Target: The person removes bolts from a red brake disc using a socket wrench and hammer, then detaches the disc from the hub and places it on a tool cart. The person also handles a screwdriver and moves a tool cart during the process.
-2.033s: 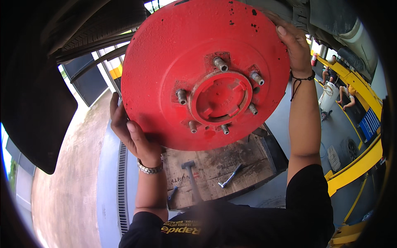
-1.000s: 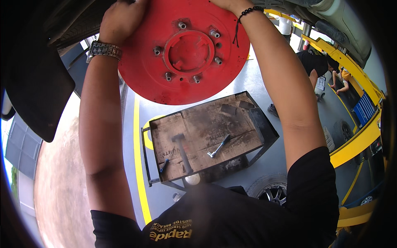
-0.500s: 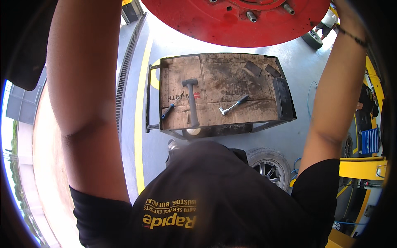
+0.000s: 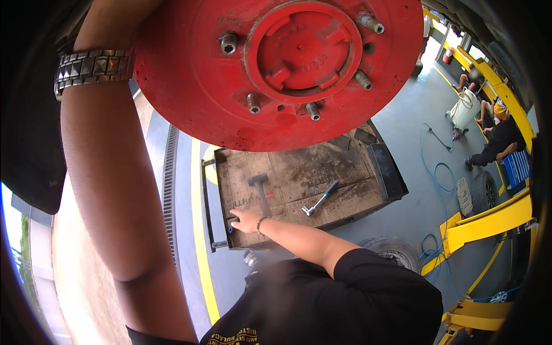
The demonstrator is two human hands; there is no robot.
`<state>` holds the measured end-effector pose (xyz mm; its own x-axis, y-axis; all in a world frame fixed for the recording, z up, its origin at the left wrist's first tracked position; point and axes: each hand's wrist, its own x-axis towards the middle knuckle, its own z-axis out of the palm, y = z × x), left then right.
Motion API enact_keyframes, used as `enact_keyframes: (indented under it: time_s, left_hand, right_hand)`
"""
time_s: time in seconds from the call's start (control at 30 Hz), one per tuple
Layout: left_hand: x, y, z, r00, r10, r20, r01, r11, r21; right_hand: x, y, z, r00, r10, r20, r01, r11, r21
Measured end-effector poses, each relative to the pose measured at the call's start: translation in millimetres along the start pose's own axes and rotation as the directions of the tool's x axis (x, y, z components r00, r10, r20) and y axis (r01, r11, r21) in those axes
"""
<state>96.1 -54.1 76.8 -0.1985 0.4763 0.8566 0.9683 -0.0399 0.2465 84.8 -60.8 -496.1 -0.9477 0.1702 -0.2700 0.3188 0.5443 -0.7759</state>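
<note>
A big red brake disc (image 4: 190, 86) with a raised centre hub and several wheel studs fills the top of the view. My left hand (image 4: 115, 20) is raised against its left rim; a studded metal bracelet (image 4: 92, 66) sits on that wrist, and the fingers are hidden. My right hand (image 4: 244, 220) reaches down to the front left corner of a worn metal cart (image 4: 394, 178). It rests just beside the handle end of a hammer (image 4: 261, 192). A ratchet wrench (image 4: 319, 198) lies to the hammer's right.
Below the cart lies a tyre (image 4: 397, 250). Yellow lift arms (image 4: 489, 218), a blue hose (image 4: 437, 172) and a white bucket (image 4: 463, 109) stand at the right, where people (image 4: 494, 138) sit. A floor drain grate (image 4: 168, 190) and a yellow line (image 4: 198, 230) run along the left.
My right hand has come off the red disc and dropped to the cart by the hammer. The left hand stays up on the disc. The view has shifted, with the disc again filling the top.
</note>
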Motion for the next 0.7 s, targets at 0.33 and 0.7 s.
enact_keyframes:
  time_s: [0.33, 0.7]
  left_hand:
    - [11.2, 0.4, 31.5, 0.988, 0.14, 0.071, -0.118, 0.961, -0.251]
    - [-9.0, -26.3, 34.4, 0.977, 0.199, 0.074, -0.152, 0.901, -0.407]
  right_hand:
    - [41.0, 41.0, -10.6, 0.911, 0.262, -0.318, -0.209, 0.959, 0.193]
    - [-232.1, 34.3, -87.1, 0.473, -0.127, -0.872, 0.222, 0.975, -0.022]
